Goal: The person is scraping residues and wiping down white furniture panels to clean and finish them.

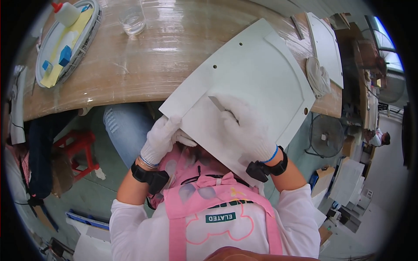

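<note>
A white panel [261, 74] with a curved end lies aslant from the centre toward 1 o'clock, partly over the wrapped table [161, 61] and partly over the person's lap. The gloved left hand [162, 137] is at the panel's edge, toward 8 o'clock; its fingers are half bent and hold this edge. The gloved right hand [248, 126] is above the panel, a little to 3 o'clock from the centre; its fingers are curled closed around a thin grey blade [215, 103], whose end points to about 10 o'clock. How firmly it is pressed, I cannot tell. On the table, an oval tray [95, 28] stands at 10 o'clock, a clear cup [132, 19] at 11, and a whitish cloth [319, 77] at 2, beside another white panel [326, 48].
</note>
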### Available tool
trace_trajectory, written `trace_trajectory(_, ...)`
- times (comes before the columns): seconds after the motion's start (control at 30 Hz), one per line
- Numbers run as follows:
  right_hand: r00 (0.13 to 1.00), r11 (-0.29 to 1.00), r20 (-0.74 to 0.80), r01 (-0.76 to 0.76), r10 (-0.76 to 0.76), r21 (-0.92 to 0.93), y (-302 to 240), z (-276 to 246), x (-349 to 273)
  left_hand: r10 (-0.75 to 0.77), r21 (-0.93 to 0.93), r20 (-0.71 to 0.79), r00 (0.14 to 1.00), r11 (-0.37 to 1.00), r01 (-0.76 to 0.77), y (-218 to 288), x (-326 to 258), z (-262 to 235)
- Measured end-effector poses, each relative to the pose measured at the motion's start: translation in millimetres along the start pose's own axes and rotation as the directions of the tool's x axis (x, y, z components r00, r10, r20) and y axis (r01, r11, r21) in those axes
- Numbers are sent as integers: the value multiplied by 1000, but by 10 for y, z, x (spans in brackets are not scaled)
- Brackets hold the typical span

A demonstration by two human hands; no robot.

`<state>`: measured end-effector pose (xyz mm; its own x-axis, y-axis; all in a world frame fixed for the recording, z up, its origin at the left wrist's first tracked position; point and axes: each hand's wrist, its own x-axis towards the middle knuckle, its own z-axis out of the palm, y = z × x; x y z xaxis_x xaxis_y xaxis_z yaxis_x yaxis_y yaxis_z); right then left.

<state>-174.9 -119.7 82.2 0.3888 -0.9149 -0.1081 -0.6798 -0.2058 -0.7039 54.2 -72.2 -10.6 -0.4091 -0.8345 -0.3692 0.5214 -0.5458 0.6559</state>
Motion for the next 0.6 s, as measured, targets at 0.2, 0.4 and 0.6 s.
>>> trace_trajectory(0.2,992,994,114,-59,48,93,114,-197,17,-16,-99,52,998,995,22,-47,-49,-62)
trace_trajectory(0.4,975,982,128,186,-184,-10,134,-196,96,-90,-3,44,995,996,91,71,-100,-39)
trace_trajectory(0.6,962,981,234,169,-143,-95,81,-169,147,-36,-76,78,996,996,42,80,-73,-27)
